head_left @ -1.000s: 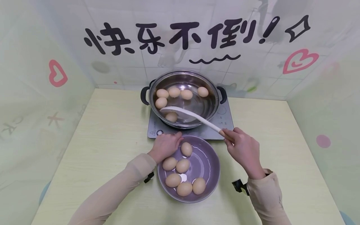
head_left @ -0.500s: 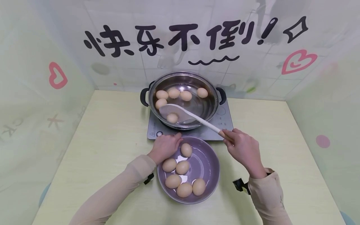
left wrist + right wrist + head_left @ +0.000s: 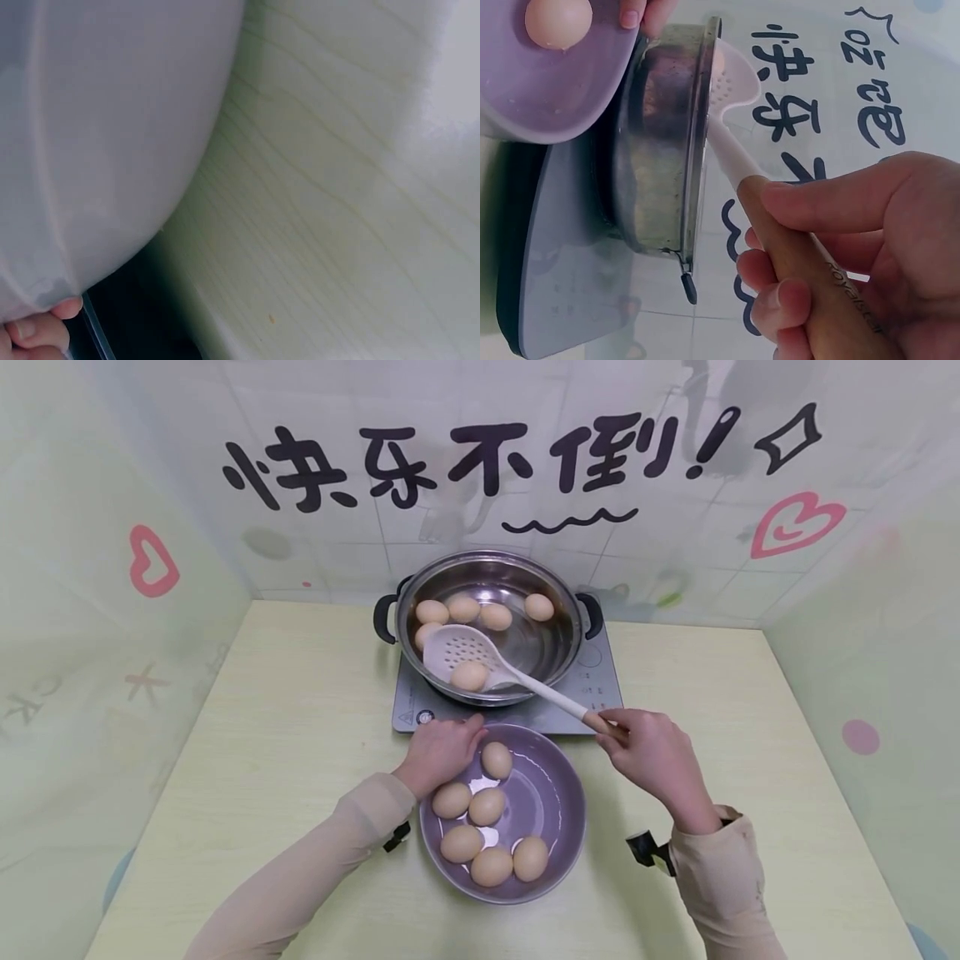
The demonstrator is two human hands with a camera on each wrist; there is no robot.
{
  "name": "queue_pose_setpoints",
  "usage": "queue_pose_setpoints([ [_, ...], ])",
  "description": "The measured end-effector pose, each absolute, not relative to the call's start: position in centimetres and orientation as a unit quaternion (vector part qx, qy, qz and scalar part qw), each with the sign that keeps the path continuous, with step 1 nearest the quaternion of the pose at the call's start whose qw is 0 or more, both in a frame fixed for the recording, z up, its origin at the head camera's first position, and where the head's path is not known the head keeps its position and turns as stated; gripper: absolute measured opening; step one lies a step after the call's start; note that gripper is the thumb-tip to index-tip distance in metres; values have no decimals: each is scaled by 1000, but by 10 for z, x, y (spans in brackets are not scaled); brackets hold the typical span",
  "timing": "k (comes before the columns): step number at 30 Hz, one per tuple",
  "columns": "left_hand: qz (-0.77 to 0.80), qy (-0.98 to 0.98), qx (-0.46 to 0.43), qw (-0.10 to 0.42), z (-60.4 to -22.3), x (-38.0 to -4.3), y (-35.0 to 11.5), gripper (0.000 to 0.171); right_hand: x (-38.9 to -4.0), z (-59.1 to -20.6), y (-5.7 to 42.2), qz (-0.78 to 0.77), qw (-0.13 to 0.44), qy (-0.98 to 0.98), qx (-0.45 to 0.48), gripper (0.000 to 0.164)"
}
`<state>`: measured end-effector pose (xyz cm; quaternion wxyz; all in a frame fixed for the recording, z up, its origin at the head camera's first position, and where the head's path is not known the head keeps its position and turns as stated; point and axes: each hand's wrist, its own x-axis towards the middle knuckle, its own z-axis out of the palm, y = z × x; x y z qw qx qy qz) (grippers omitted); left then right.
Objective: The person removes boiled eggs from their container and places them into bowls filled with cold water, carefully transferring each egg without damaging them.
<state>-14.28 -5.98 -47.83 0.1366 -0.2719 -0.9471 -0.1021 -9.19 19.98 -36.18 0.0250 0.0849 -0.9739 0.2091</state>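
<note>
My right hand [image 3: 654,753] grips the wooden handle of a white slotted spoon [image 3: 555,697]. An egg [image 3: 469,676] sits in the spoon's perforated head, at the front left of a steel pot [image 3: 491,695]. Several other eggs [image 3: 496,616] lie in the pot, one partly hidden behind the spoon. My left hand [image 3: 441,752] holds the rim of a purple bowl [image 3: 555,810] at its far left side. In the left wrist view its fingertips [image 3: 41,330] curl against the bowl's outer wall. Several eggs [image 3: 492,866] lie in the bowl with a little water.
The pot stands on a grey induction cooktop [image 3: 592,681], its black handles [image 3: 385,617] out to the sides. Directly in front is the bowl, on a pale wooden table [image 3: 300,693]. A printed wall covering [image 3: 322,547] encloses the back and sides.
The spoon's head has come up and turned to face the camera, now carrying the egg from the front of the pot. My right hand has shifted slightly; the left keeps its place.
</note>
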Motion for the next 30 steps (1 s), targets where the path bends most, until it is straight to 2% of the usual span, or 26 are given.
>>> queue_pose_setpoints([
  [6, -100, -948, -271, 134, -478, -142, -60, 21, -92, -357, 204, 203, 24, -975, 92, 25],
  [12, -100, -947, -273, 138, -479, -143, -61, 21, -91, -356, 208, 194, 16, -975, 107, 19],
  [19, -97, -945, -276, 147, -481, -143, -60, 21, -92, -350, 212, 208, -27, -971, 117, 13],
  [27, -97, -941, -282, 158, -482, -143, -61, 21, -92, -345, 217, 233, -84, -962, 117, 24],
  [30, -97, -941, -283, 159, -482, -143, -61, 21, -91, -343, 219, 231, -86, -961, 123, 22],
])
